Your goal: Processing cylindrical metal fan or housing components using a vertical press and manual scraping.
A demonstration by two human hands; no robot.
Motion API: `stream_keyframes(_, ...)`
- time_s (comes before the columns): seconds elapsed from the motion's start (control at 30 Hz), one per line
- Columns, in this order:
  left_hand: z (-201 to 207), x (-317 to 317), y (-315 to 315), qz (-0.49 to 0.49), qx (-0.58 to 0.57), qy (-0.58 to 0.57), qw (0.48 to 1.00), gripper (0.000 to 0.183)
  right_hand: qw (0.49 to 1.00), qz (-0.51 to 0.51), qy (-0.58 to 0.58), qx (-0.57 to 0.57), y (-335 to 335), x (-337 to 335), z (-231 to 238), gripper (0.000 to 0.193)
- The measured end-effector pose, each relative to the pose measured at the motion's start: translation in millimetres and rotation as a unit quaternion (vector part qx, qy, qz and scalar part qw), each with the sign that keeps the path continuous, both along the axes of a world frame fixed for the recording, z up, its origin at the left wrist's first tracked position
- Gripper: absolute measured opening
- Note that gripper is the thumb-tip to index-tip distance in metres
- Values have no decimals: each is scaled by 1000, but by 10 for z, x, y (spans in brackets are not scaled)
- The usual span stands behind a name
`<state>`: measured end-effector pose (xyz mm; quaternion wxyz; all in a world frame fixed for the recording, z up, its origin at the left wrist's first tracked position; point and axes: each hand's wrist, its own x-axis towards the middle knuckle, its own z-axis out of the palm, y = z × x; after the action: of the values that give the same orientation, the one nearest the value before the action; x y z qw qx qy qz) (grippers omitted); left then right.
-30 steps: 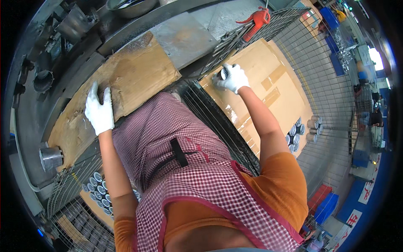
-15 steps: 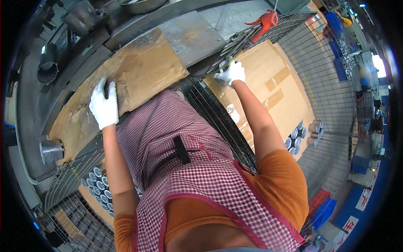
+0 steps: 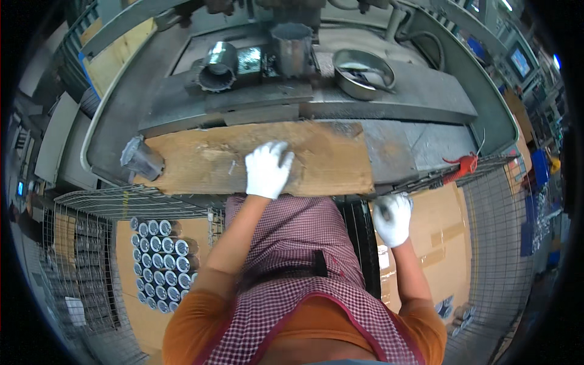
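Observation:
My left hand point(image 3: 267, 170), in a white glove, rests over a worn, stained strip of cardboard point(image 3: 207, 164) on the machine's front ledge. Its fingers are stretched out, with the thumb apart, and nothing is in it. My right hand point(image 3: 392, 220), gloved too, is at the near edge of the ledge, above the right wire cage. Its fingers are curled, and a small greyish bit shows by the fingertips; what they hold is mostly hidden. A grey metal cylinder point(image 3: 142, 159) sits tilted at the cardboard's left end.
On the machine bed are a cylinder lying on its side point(image 3: 218, 68), an upright cylinder point(image 3: 292, 50) and a metal bowl point(image 3: 364, 74). A red air gun point(image 3: 462, 165) hangs on the right cage. The left cage holds rows of metal cylinders point(image 3: 159, 261); cardboard point(image 3: 435, 228) lines the right one.
The view has swung from the right cage to face the machine. My right hand has drawn back from over the cage's cardboard toward the ledge; my left remains over the cardboard strip.

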<state>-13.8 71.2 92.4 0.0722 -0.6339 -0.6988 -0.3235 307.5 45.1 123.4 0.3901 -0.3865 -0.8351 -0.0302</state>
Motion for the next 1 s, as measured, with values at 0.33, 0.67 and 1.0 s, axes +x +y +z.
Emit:
stream_keyframes(0.33, 200, -410, -58, -3, 50, -168, 985, 27, 994, 31, -99, 39, 2142, -2272, 1565, 29)
stream_keyframes(0.67, 739, -1705, 698, 187, 165, -253, 935, 54, 979, 191, -17, -67, 1998, -2784, 1384, 23)
stream_keyframes(1.0, 999, -1979, 1173, 245, 146, -88, 954, 35, 969, 241, -28, -54, 862, -2377, 575, 9)
